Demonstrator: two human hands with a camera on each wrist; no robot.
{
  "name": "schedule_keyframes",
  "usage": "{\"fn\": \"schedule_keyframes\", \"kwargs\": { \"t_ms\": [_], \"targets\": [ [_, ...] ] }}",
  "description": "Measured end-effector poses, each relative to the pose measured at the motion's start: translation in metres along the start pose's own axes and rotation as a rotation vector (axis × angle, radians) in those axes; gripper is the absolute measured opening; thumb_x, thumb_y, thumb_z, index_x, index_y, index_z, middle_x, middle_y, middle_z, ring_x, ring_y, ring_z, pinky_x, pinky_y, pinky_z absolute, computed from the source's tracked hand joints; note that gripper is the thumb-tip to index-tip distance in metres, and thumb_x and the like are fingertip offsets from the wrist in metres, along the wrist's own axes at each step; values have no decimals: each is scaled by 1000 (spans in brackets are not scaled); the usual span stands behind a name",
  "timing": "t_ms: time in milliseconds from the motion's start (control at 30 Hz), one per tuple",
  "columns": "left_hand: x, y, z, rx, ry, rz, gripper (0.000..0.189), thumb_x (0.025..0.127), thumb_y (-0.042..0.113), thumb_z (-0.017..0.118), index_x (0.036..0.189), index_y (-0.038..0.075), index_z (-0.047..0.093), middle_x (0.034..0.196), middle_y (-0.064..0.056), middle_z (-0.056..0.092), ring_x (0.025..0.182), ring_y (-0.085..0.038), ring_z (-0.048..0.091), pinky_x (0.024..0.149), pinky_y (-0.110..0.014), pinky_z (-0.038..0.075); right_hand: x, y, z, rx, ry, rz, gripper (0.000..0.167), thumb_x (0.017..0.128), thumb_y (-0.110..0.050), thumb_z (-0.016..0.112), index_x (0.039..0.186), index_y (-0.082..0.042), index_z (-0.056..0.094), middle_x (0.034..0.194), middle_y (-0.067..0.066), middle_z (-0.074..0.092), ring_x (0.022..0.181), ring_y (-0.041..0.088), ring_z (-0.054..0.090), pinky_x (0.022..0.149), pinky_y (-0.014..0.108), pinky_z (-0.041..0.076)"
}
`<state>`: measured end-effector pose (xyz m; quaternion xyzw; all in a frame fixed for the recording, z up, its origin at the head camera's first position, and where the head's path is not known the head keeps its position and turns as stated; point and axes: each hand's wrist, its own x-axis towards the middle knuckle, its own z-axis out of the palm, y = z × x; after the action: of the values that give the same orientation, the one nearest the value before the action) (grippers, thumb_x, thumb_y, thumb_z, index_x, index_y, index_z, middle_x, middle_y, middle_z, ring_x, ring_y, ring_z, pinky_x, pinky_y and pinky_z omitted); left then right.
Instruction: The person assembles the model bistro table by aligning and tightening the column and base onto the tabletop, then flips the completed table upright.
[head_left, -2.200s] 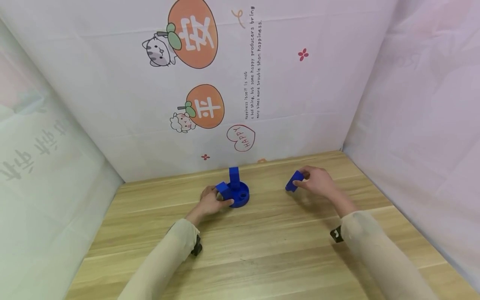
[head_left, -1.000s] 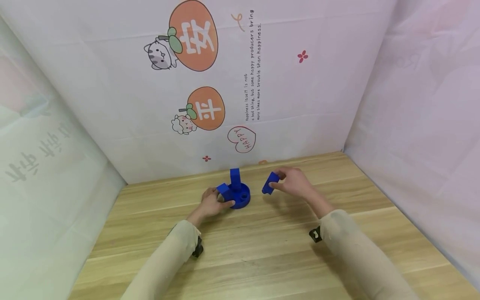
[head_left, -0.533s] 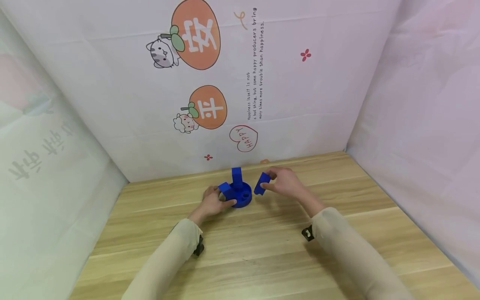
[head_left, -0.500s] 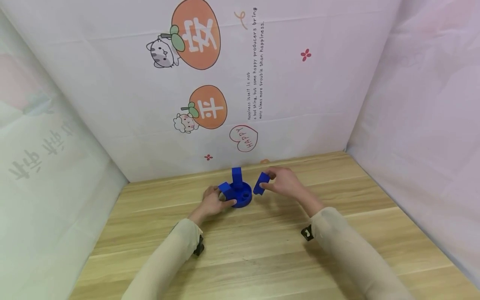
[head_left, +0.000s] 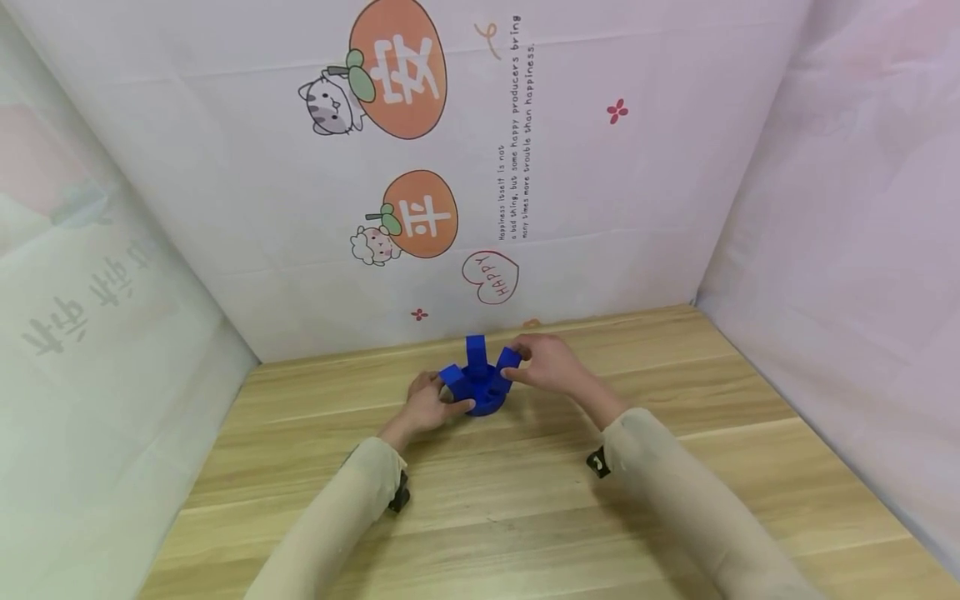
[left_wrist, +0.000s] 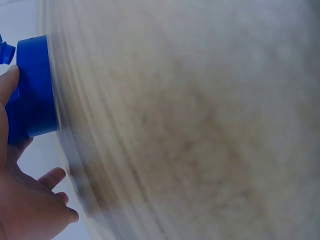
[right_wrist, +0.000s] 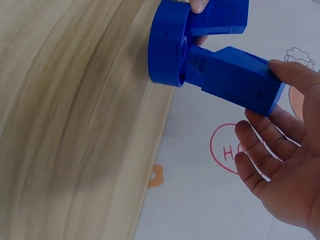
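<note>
Whether the peg on the blue rectangular plastic block (right_wrist: 240, 80), pinched by the fingers of the person's right hand (right_wrist: 290, 175), sits inside the shallow round blue plastic base (right_wrist: 167, 45) cannot be told. Those same fingers hide part of a printed red heart (right_wrist: 225, 145). Leftward, the picture's edge crops the person's left hand (left_wrist: 27, 200) and a small blue peg (left_wrist: 6, 52) beside its thumb tip; past its other fingers, the wood-grained tabletop (left_wrist: 165, 150) blurs.

Room between sleeves (head_left: 675, 475) (wall (head_left: 585, 217) beyond)
</note>
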<state>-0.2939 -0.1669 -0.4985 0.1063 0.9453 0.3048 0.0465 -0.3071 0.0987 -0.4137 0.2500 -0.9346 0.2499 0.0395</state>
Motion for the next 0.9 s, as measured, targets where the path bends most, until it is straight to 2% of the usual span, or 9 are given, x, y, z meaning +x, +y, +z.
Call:
{"fn": "schedule_keyframes", "kwargs": {
  "t_ms": [300,433,533,633,733,900],
  "targets": [
    [-1,2,0,-12,1,-23,87,87,59,69,153,9,40,155,-21,40,149,-38,25,123,-57,16,13,-11,8,-89,-44,-17,45,84,-44,77,114,-11,71,104,4,75,92,18,68,86,39,56],
    [-1,4,-1,-11,-4,-36,88,87,59,68,153,9,39,156,-22,38,150,-39,22,123,-58,15,19,-15,11,-134,-45,-42,50,85,-44,76,122,-11,68,101,4,74,88,18,68,81,38,57],
    [0,5,-1,4,4,-26,88,87,59,68,153,8,39,154,-22,41,150,-39,23,123,-58,15,23,-17,15,-151,-39,-49,52,88,-46,73,128,-13,64,108,5,74,92,20,69,82,39,57],
    [0,5,0,2,7,-15,87,88,57,68,153,8,39,154,-22,42,150,-40,23,123,-59,13,27,-16,18,-163,-29,-41,54,90,-49,70,130,-12,65,117,6,73,100,22,69,89,42,57],
    [0,4,1,-11,-4,-22,87,88,57,68,154,9,38,156,-22,39,151,-41,20,123,-59,13,28,-15,21,-175,-36,-26,56,89,-50,70,128,-11,67,110,7,75,95,22,70,86,41,57],
    [-2,5,-1,-39,-2,-47,89,86,57,71,153,8,39,156,-22,37,150,-39,22,123,-59,14,31,-13,23,-161,-41,-27,51,85,-40,74,124,-7,69,88,5,74,75,16,65,70,34,54]
  ]
}}
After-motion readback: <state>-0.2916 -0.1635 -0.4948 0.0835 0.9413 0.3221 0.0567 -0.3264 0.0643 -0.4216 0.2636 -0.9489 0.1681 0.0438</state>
